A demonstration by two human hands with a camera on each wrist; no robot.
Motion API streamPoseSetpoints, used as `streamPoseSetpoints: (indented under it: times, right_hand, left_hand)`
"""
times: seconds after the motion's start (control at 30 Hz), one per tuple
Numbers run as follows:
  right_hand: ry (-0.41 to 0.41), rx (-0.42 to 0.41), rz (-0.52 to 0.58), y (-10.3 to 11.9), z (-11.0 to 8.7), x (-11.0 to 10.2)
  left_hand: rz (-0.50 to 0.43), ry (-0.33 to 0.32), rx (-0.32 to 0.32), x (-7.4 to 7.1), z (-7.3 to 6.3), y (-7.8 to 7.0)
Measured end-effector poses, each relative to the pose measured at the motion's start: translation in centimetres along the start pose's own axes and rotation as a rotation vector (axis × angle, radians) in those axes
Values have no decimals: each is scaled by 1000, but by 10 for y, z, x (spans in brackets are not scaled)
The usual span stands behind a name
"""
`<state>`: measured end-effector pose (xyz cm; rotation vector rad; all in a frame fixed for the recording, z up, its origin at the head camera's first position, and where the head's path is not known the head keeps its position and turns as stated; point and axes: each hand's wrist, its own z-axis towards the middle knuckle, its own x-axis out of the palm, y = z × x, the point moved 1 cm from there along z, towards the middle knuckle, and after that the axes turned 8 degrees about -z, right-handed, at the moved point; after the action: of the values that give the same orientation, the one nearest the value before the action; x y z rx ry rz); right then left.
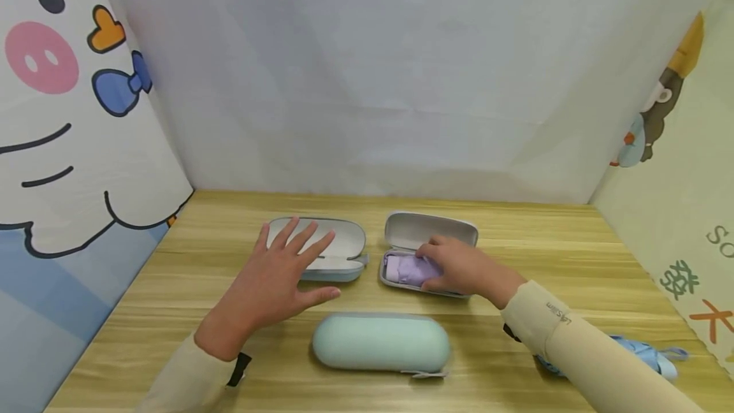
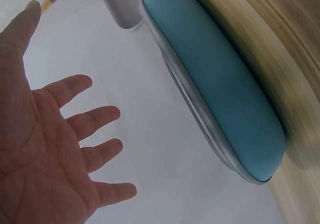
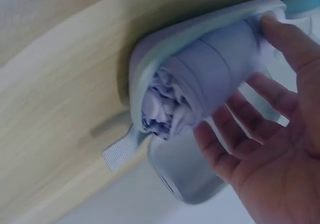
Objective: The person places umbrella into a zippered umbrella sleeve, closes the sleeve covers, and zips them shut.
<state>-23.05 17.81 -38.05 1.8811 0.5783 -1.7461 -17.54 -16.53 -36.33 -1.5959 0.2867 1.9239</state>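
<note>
My right hand [image 1: 459, 266] reaches into an open lilac-grey zip case [image 1: 427, 230], its thumb and fingers on either side of a folded purple umbrella [image 3: 210, 66] lying in the lower half. One end of the umbrella, with bunched fabric, faces the right wrist camera; its pale end shows in the head view. My left hand [image 1: 272, 279] hovers with fingers spread and nothing in it, overlapping an open blue case [image 1: 335, 273] with a light lining in the head view. From the left wrist, that case's blue shell [image 2: 220, 83] appears beyond the fingertips.
A closed mint-green case [image 1: 381, 341] lies in front of both hands, its zip pull toward me. At the right, a folded blue umbrella [image 1: 645, 355] is partly hidden under my right sleeve. A white cloth wall [image 1: 367, 81] rises behind the wooden table [image 1: 539, 234].
</note>
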Motion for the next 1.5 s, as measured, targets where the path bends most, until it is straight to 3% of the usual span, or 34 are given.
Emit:
streamPoseSetpoints:
  times: [0.13, 0.27, 0.33, 0.4, 0.47, 0.53, 0.73, 1.03, 1.27, 1.5]
  right_hand:
    - [-130, -19, -16, -3, -8, -16]
    - [-276, 47, -15, -17, -11, -37]
    - [-253, 100, -22, -25, -13, -41]
    - [-174, 135, -32, -33, -14, -39]
    - [-94, 152, -37, -37, -16, -33]
    - [-66, 149, -46, -37, -19, -26]
    - [-135, 122, -111, -26, -32, -17]
    - [-195, 29, -108, -8, -50, -7]
    - [-127, 0, -115, -3, -47, 10]
    - [-122, 6, -267, 5, -41, 15]
  left_hand:
    - [-5, 4, 2, 0, 0, -1]
    - [-7, 5, 3, 0, 1, -1]
    - [-8, 3, 4, 0, 2, -2]
    - [-8, 2, 6, 0, 2, -2]
    - [-7, 1, 9, 0, 1, -2]
    - [-9, -1, 12, 1, 1, -3]
    - [-23, -4, 9, 1, 1, -3]
    - [-8, 6, 7, 1, 3, -5]
    - [-1, 3, 5, 0, 6, -6]
    - [-8, 11, 1, 1, 5, -8]
